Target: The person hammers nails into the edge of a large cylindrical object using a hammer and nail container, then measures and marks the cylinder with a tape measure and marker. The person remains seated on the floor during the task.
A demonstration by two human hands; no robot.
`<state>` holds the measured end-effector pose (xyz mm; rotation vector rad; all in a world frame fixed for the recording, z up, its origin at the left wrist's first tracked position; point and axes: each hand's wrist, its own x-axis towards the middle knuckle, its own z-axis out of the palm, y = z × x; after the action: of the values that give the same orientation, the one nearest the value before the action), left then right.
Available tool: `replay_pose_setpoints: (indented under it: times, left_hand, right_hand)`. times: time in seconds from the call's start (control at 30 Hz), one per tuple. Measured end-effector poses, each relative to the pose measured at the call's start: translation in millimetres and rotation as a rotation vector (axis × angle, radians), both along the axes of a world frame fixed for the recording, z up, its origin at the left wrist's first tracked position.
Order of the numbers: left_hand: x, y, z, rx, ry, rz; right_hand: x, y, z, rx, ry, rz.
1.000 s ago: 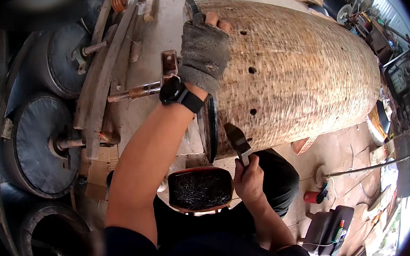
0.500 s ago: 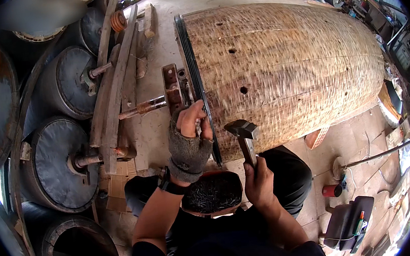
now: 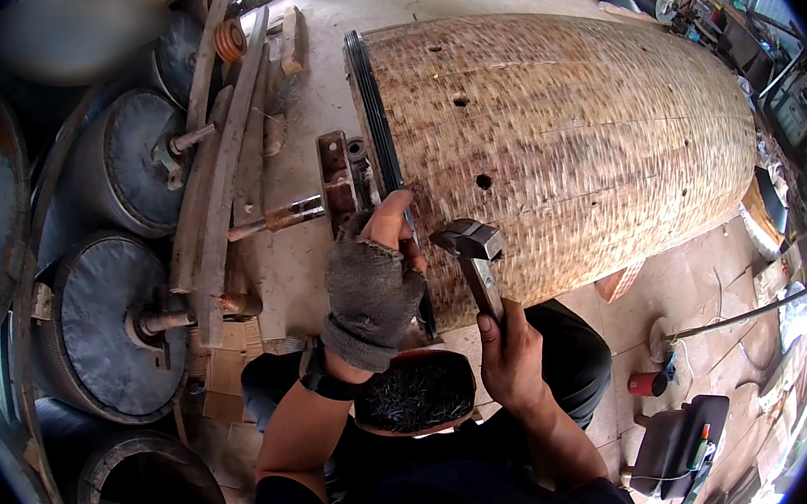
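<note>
A large wooden drum [image 3: 559, 137] with a rough, chipped surface and several dark holes lies across the view. Black ribbed strips [image 3: 376, 117] run around its left end. My left hand [image 3: 372, 280], in a grey fingerless glove, is at the lower part of these strips. Its fingers are curled together against the edge, and what they pinch, if anything, is too small to make out. My right hand [image 3: 514, 363] grips the handle of a hammer [image 3: 469, 243], whose head is over the drum just right of my left fingers. Below my hands sits a container of nails [image 3: 415, 394].
Dark rollers with metal ends [image 3: 121, 326] line the left side, with long wooden beams [image 3: 235, 191] beside them. A steel bracket and shaft [image 3: 337, 185] project from the drum's left end. On the right stand a red can [image 3: 647, 384] and a dark seat-like block [image 3: 680, 449].
My left hand has turned, its fingers curling in closer at the strip edge. The hammer head has shifted slightly left and up, still in my right hand.
</note>
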<state>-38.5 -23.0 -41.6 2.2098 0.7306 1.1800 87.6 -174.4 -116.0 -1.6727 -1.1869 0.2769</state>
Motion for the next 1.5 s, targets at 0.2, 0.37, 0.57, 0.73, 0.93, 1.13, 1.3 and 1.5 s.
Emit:
replay_pose_setpoints:
  times: [0.2,0.37,0.57,0.73,0.93,1.13,1.3,1.5]
  left_hand:
    - [14.7,-3.1,-0.1,-0.084,0.019,0.08]
    - [17.4,-0.1,-10.0,0.007,-0.047,0.089]
    - [12.7,-6.5,-7.2,0.234,-0.053,0.22]
    - [-26.8,-54.8,-31.5,0.233,0.112,0.103]
    - [-55.4,-101.3,-115.6,0.044,0.568,-0.173]
    - [-64.9,-113.8,-147.8,-0.006,0.846,-0.287]
    - [-62.4,-115.3,-150.7,0.084,0.923,-0.312]
    - [-57.0,-115.4,-144.9,0.113,1.012,-0.338]
  right_hand:
    - [0.4,2.1,4.9,0.006,-0.072,0.03]
    - [1.2,5.5,8.5,-0.027,-0.129,0.021]
    - [3.9,7.7,14.6,-0.083,-0.151,0.018]
    - [2.8,-4.3,-4.9,0.081,-0.043,-0.025]
    - [-1.2,-3.4,-9.0,0.119,0.057,-0.001]
    - [-9.9,10.9,0.1,-0.044,-0.06,-0.004]
    - [-17.8,5.4,-7.4,0.443,0.065,-0.022]
    - [-19.9,-1.4,-3.1,0.125,0.12,-0.014]
